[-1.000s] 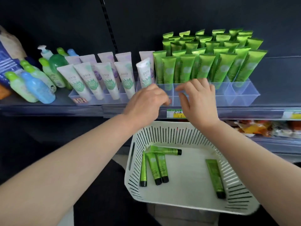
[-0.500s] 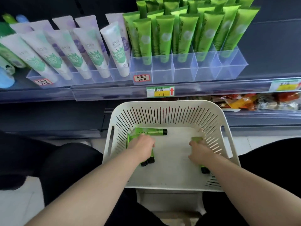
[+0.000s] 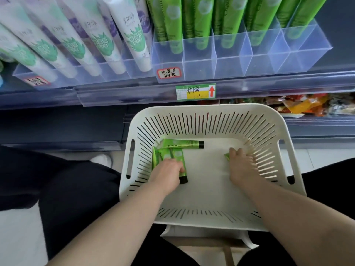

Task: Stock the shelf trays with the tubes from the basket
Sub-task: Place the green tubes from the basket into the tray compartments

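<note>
A white slotted basket (image 3: 211,112) sits in front of me below the shelf. Inside at its left lie several green tubes with black caps; one green tube (image 3: 182,144) lies crosswise at the back. My left hand (image 3: 169,169) rests on the cluster of green tubes (image 3: 172,154), fingers closing over them. My right hand (image 3: 241,166) covers another green tube (image 3: 227,156) at the basket's right, only its end showing. Above, a clear divided shelf tray (image 3: 230,62) holds upright green tubes (image 3: 226,22).
To the left a second clear tray (image 3: 80,77) holds white tubes (image 3: 132,33) with green prints. A price label (image 3: 195,92) sits on the shelf rail. Snack packets (image 3: 307,106) lie on the lower shelf at right. My dark-trousered legs flank the basket.
Both hands came down from the shelf tray into the basket and now lie on tubes. The view has tilted down and moved closer to the basket.
</note>
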A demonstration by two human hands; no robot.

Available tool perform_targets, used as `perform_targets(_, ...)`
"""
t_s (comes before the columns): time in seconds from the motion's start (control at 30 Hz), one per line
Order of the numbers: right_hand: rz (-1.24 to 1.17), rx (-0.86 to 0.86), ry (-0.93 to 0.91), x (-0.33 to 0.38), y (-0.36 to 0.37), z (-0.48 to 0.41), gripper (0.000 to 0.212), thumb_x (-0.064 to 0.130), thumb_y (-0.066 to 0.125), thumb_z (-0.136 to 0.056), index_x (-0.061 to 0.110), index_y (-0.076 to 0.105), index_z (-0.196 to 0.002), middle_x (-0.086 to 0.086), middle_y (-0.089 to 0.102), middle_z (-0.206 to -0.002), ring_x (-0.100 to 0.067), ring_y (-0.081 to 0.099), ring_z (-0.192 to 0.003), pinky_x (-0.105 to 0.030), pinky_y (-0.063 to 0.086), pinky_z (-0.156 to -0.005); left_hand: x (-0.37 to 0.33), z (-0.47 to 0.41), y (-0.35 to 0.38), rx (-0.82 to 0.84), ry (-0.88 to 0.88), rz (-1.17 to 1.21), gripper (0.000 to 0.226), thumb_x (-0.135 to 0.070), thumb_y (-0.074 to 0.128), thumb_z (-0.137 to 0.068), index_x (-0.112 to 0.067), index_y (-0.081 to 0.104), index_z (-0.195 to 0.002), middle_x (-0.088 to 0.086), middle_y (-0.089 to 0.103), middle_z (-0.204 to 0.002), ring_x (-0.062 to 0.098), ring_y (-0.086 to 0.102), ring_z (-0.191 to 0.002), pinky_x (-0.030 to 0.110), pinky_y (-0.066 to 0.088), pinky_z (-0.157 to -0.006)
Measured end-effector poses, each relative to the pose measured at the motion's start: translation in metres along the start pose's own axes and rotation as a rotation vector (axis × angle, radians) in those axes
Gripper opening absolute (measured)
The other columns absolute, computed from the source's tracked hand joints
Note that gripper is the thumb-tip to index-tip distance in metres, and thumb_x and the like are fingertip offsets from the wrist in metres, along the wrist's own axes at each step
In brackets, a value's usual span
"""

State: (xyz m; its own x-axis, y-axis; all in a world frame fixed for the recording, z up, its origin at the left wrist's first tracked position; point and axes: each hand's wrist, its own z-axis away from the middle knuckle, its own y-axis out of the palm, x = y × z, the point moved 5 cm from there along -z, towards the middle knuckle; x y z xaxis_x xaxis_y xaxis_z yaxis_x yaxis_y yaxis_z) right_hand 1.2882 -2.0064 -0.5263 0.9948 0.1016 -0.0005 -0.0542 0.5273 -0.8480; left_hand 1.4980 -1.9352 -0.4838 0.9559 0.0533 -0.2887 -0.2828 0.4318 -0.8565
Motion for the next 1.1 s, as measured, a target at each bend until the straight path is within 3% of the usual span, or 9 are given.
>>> perform_targets(0.1,-0.014,-0.041,0.073,0.004,-0.001,0.0,0.039,0.016,0.035,-0.099,0.013,0.03,-0.137,-0.014,0.043,-0.125,-0.036,0.057,-0.103,-0.043,0.052,-0.073,0.003,0.001,0.003,0.012,-0.022,-0.012,0.037,0.005,0.056,-0.084,-0.016,0.067,-0.112,0.003,0.063,-0.111,0.019,0.056,-0.104,0.033,0.049,-0.09)
perform_targets(0.27,-0.22,-0.001,-0.056,0.012,0.0,0.001,0.047,0.011,0.043,-0.09,0.018,0.032,-0.134,-0.011,0.055,-0.113,-0.034,0.059,-0.101,-0.043,0.05,-0.079,-0.001,-0.012,0.009,0.101,-0.05,-0.147,0.054,0.005,0.052,-0.082,-0.013,0.049,-0.132,0.008,0.056,-0.117,0.026,0.044,-0.115,0.037,0.047,-0.092)
perform_targets(0.37,-0.324,-0.021,-0.161,0.028,-0.008,0.002,0.034,0.013,0.047,-0.092,0.016,0.043,-0.125,-0.01,0.061,-0.097,-0.031,0.06,-0.086,-0.038,0.051,-0.07,-0.005,-0.017,0.017,0.17,-0.056,-0.294,0.075,0.003,0.05,-0.084,-0.015,0.022,-0.152,0.019,0.028,-0.151,0.035,0.025,-0.136,0.044,0.031,-0.11)
perform_targets(0.5,-0.416,-0.051,-0.21,0.036,-0.019,0.006,0.016,0.022,0.046,-0.096,0.015,0.047,-0.11,-0.006,0.059,-0.084,-0.027,0.057,-0.075,-0.038,0.052,-0.063,-0.013,-0.015,0.031,0.296,-0.063,-0.32,0.066,0.006,0.044,-0.089,-0.006,0.022,-0.15,0.03,-0.002,-0.156,0.046,0.01,-0.143,0.048,0.022,-0.117)
perform_targets(0.6,-0.465,-0.049,-0.216,0.036,-0.024,0.004,0.016,0.026,0.046,-0.096,0.016,0.049,-0.108,-0.006,0.06,-0.082,-0.026,0.058,-0.075,-0.04,0.053,-0.064,-0.018,-0.009,0.036,0.362,-0.021,-0.258,0.061,0.007,0.046,-0.089,-0.007,0.033,-0.147,0.028,0.008,-0.156,0.046,0.02,-0.14,0.047,0.029,-0.115)
perform_targets(0.7,-0.476,-0.041,-0.207,0.037,-0.024,0.003,0.018,0.027,0.047,-0.096,0.016,0.05,-0.109,-0.004,0.059,-0.081,-0.026,0.058,-0.075,-0.038,0.051,-0.063,-0.023,-0.004,0.036,0.393,0.075,-0.199,0.051,0.004,0.049,-0.087,-0.011,0.052,-0.136,0.021,0.038,-0.136,0.039,0.049,-0.118,0.038,0.046,-0.096)
perform_targets(0.83,-0.441,-0.023,-0.198,0.036,-0.024,0.005,0.017,0.024,0.048,-0.095,0.013,0.051,-0.107,-0.006,0.059,-0.087,-0.025,0.055,-0.079,-0.034,0.046,-0.064,-0.015,-0.015,0.029,0.244,0.04,0.038,0.039,0.0,0.053,-0.089,-0.021,0.068,-0.117,0.003,0.064,-0.12,0.023,0.062,-0.107,0.034,0.05,-0.092)
perform_targets(1.0,-0.456,-0.051,-0.177,0.03,-0.022,0.004,0.019,0.023,0.05,-0.094,0.01,0.053,-0.107,-0.005,0.056,-0.092,-0.022,0.05,-0.08,-0.032,0.039,-0.064,-0.006,-0.032,0.01,-0.053,-0.072,-0.046,0.027,-0.009,0.054,-0.093,-0.015,0.062,-0.118,0.004,0.06,-0.11,0.024,0.057,-0.103,0.036,0.049,-0.081)
perform_targets(1.1,-0.472,-0.052,-0.191,0.028,-0.023,0.006,0.026,0.022,0.05,-0.094,0.012,0.052,-0.118,-0.003,0.054,-0.095,-0.022,0.05,-0.083,-0.031,0.04,-0.066,-0.005,-0.044,0.006,-0.089,-0.135,-0.05,0.035,-0.019,0.059,-0.093,-0.011,0.052,-0.126,0.006,0.055,-0.121,0.025,0.05,-0.112,0.035,0.045,-0.089)
